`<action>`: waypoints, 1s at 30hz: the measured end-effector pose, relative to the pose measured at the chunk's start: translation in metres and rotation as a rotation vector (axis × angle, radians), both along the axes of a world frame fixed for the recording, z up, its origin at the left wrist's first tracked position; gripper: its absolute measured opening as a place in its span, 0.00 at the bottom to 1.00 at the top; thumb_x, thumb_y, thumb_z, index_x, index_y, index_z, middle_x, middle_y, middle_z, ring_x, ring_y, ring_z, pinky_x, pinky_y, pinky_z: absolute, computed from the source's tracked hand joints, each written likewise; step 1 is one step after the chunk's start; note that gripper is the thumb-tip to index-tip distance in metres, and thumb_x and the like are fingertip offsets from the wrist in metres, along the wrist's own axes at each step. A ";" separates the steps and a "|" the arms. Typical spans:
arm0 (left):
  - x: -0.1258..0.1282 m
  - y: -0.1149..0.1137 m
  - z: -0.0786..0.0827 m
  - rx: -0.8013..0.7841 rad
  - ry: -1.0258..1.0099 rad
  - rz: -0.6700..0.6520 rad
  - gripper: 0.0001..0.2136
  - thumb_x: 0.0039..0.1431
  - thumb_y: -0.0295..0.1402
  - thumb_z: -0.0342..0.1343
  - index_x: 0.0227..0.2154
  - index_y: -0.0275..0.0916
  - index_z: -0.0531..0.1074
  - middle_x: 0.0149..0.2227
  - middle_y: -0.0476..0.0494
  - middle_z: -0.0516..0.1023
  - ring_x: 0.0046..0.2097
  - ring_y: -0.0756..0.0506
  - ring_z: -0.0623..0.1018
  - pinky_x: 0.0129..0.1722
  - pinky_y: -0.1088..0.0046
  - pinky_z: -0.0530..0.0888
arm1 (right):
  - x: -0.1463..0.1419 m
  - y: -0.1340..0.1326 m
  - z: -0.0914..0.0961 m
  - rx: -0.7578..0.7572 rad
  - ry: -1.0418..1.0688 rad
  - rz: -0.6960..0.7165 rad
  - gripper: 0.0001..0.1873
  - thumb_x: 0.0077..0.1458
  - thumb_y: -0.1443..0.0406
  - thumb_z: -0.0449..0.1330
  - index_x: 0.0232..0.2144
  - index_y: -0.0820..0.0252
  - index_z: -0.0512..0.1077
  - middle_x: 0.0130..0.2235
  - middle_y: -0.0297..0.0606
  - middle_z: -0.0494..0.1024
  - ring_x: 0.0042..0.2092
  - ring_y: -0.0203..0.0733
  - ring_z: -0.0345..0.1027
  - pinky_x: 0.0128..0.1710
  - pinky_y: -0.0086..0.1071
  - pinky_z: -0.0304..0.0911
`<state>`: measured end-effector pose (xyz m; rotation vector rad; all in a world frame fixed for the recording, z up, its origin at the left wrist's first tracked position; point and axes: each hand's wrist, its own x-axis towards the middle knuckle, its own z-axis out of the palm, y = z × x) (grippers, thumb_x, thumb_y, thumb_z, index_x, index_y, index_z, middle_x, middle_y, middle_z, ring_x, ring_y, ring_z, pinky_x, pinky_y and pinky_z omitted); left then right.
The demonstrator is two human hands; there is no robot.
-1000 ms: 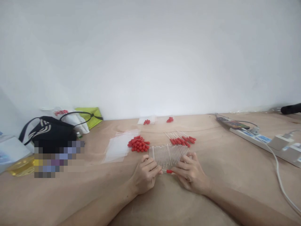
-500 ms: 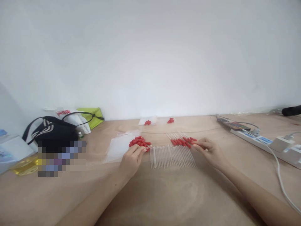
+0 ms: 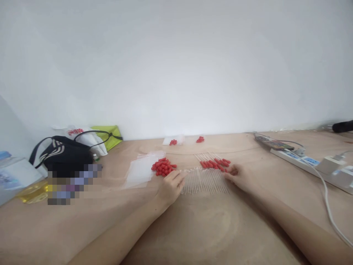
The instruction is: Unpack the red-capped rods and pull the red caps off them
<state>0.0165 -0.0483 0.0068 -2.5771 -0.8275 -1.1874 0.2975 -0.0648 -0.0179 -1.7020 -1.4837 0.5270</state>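
A row of thin, clear-to-whitish sticks (image 3: 205, 181) lies side by side on the table between my hands. My left hand (image 3: 171, 187) is closed at the row's left end, fingertips on its upper corner; what they pinch is hidden. At the right end, my right hand (image 3: 240, 178) has curled fingers, its thumb tip against the row and beside a small red tip. Just beyond the row lie several pale sticks with red bulb ends (image 3: 214, 163), fanned side by side. A heap of loose red bulbs (image 3: 163, 167) sits just past my left hand.
Flat clear bags (image 3: 142, 170) are stacked left of the heap. Two small red clusters (image 3: 173, 142) lie near the wall. A black bag (image 3: 66, 156) and a yellow-liquid bottle (image 3: 34, 192) stand left. To the right are a power strip (image 3: 311, 162), its white cable, and a phone (image 3: 278, 145).
My left hand has moved right from beside the red heap, where it held a thin stick, to the row's left end. My right hand has come slightly down and left against the row's right end.
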 end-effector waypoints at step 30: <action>-0.012 -0.012 0.007 -0.238 0.159 0.032 0.22 0.46 0.45 0.56 0.44 0.41 0.67 0.41 0.40 0.67 0.44 0.41 0.66 0.44 0.58 0.64 | -0.010 0.005 0.021 0.036 -0.187 -0.049 0.12 0.47 0.59 0.51 0.27 0.59 0.70 0.26 0.35 0.74 0.27 0.37 0.65 0.27 0.27 0.56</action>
